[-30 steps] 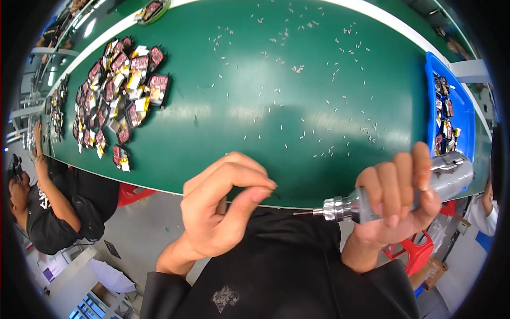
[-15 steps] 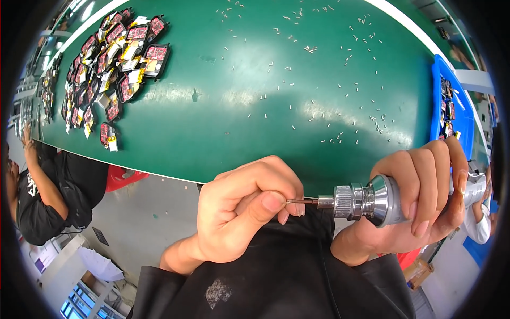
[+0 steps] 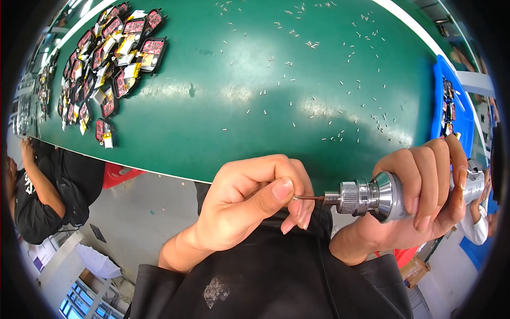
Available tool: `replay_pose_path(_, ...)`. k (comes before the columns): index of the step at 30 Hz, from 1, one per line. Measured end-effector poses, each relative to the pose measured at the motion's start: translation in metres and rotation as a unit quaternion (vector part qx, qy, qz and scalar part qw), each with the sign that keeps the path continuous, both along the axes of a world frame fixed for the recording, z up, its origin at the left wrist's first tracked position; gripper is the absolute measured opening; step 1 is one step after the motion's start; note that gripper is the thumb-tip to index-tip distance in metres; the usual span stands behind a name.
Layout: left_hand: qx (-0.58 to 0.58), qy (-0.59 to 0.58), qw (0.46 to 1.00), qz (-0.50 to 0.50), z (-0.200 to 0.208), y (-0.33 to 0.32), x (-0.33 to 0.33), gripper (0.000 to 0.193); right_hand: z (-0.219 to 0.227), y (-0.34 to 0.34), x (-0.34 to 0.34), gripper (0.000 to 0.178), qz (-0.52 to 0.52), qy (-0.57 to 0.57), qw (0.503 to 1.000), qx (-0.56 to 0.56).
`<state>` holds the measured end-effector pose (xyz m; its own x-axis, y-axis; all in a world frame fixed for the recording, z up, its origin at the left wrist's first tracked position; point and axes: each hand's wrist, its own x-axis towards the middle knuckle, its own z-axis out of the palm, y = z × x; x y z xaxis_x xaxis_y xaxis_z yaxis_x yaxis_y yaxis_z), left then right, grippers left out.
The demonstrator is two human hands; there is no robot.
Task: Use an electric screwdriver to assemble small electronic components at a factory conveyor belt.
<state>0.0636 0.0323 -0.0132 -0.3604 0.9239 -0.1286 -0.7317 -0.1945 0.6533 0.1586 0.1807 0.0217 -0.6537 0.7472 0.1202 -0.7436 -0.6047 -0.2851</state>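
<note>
My right hand [image 3: 422, 186] is wrapped around a silver electric screwdriver [image 3: 390, 195], which lies level and points left. Its thin copper-coloured bit [image 3: 313, 198] reaches to the fingertips of my left hand [image 3: 249, 199]. There my left thumb and forefinger are pinched together on a tiny silvery piece at the bit's tip. It looks like a small screw, though the fingers hide most of it. Both hands are just in front of the table's near edge, before my dark clothing.
Small loose screws [image 3: 380, 121] are scattered over the green table [image 3: 202, 127]. At the far left lies a heap of black device housings [image 3: 152, 53] with red circuit boards and battery packs. A blue bin [image 3: 465, 119] at the right holds more. Another person [image 3: 50, 186] sits at the left.
Both hands and the screwdriver have shifted slightly right. The left hand still pinches at the bit's tip, with its other fingers a little more extended. The view has shifted slightly.
</note>
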Motion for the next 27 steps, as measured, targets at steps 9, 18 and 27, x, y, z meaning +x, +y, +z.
replay_pose_path(9,-0.062,0.15,0.985,0.058,0.003,-0.002,0.008,0.022,0.003,-0.002,0.005,0.018,-0.012,-0.041,0.999,0.02)
replay_pose_path(18,-0.053,0.268,0.955,0.113,-0.002,0.001,0.017,0.028,0.003,-0.001,0.007,0.014,-0.044,-0.037,0.998,0.015)
replay_pose_path(27,-0.044,0.407,0.901,0.143,-0.007,0.004,0.015,0.024,0.002,0.0,0.009,0.014,-0.033,-0.027,0.999,-0.006)
